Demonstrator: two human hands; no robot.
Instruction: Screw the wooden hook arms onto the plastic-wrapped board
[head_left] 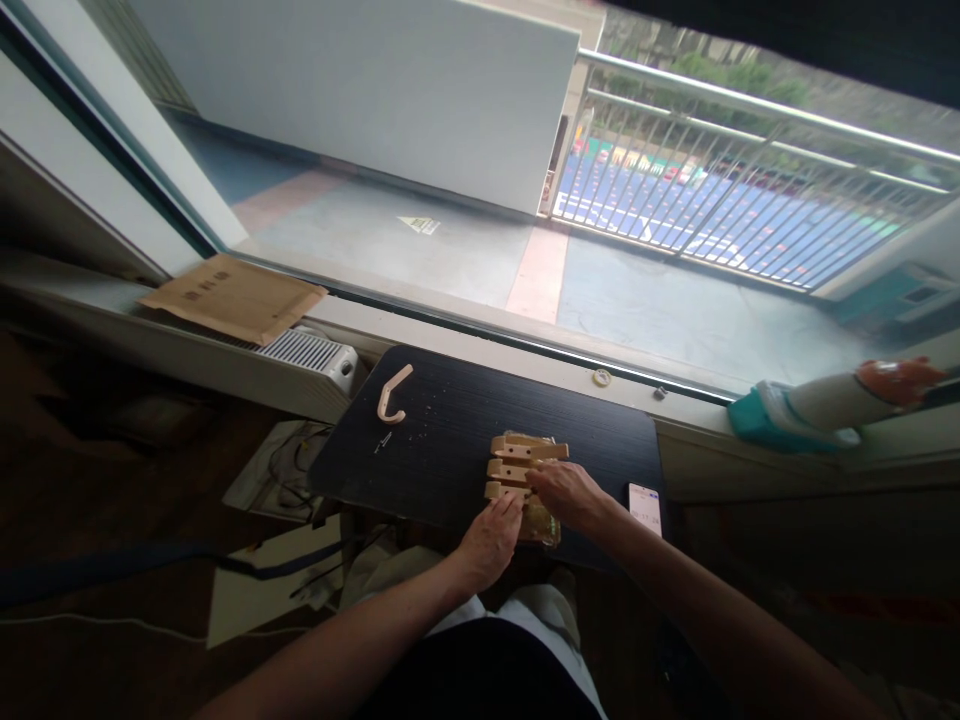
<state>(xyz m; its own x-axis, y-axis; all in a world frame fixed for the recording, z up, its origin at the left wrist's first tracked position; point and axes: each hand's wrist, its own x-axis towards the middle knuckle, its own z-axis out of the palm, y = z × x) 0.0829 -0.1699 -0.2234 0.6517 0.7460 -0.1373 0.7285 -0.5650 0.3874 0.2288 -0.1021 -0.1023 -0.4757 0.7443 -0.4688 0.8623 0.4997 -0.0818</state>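
Three light wooden hooks lie side by side on a clear plastic-wrapped packet [541, 525] at the table's near edge. The farthest wooden hook [529, 451] shows dark screw holes. My left hand [491, 540] has its fingertips closed on the nearest wooden hook [498, 490]. From the right, my right hand [574, 492] bends closed fingers over the right end of the middle wooden hook [510, 470]; its fingertips are partly hidden. Apart from these, a curved wooden hook [387, 398] lies at the table's far left, above a few small screws [383, 442].
The dark table [450, 440] stands against a window sill. A phone [645, 507] lies at its right edge. On the sill are a tape roll [601, 378] and a teal container [769, 418]. A brown envelope [236, 298] rests over the radiator [315, 350]; cables [289, 470] lie lower left.
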